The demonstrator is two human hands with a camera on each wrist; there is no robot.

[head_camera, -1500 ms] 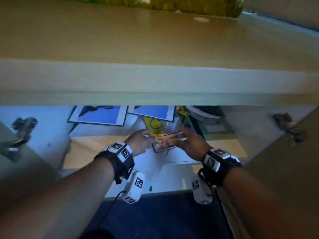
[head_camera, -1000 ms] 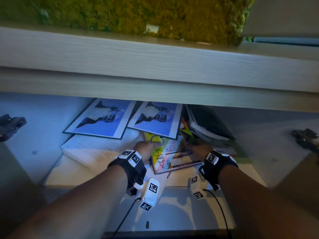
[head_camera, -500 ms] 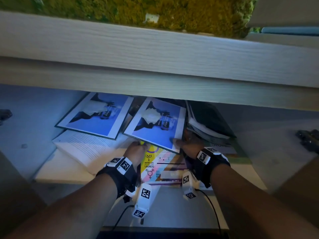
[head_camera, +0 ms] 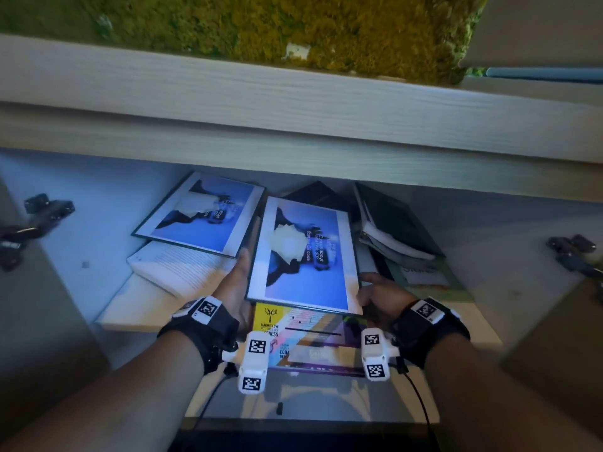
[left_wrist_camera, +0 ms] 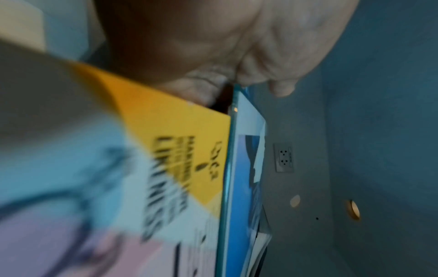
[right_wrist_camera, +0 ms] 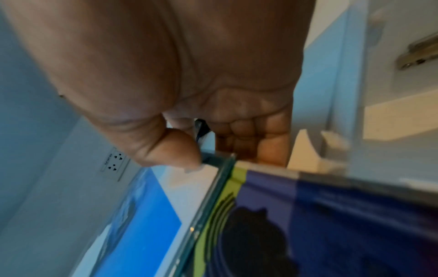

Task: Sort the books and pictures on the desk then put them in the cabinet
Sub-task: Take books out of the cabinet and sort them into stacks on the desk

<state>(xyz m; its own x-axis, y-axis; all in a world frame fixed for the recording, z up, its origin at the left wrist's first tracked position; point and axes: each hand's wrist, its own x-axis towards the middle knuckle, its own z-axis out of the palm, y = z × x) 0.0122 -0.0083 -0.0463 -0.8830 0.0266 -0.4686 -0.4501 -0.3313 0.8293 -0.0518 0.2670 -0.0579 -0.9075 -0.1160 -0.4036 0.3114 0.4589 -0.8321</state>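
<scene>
In the head view a blue framed picture (head_camera: 306, 252) is held tilted inside the cabinet, over a yellow, pink and purple booklet (head_camera: 310, 337) on the shelf. My left hand (head_camera: 236, 288) grips its left edge and my right hand (head_camera: 380, 295) grips its lower right edge. The left wrist view shows the picture's glass edge (left_wrist_camera: 239, 187) pinched by my fingers (left_wrist_camera: 279, 88), with the booklet (left_wrist_camera: 184, 140) beside it. In the right wrist view my thumb (right_wrist_camera: 170, 150) lies on the picture's front (right_wrist_camera: 142, 215), and the fingers (right_wrist_camera: 249, 135) curl behind it.
A second blue picture (head_camera: 202, 213) lies on an open book (head_camera: 176, 269) at the back left. Dark books (head_camera: 391, 223) lean at the back right above a green book (head_camera: 430, 278). The cabinet's top board (head_camera: 293, 125) hangs low overhead. Door hinges (head_camera: 36, 220) flank the opening.
Both hands let the colourful booklet lie on the shelf and took the right blue picture by its sides. The picture has swung round and come forward over the booklet.
</scene>
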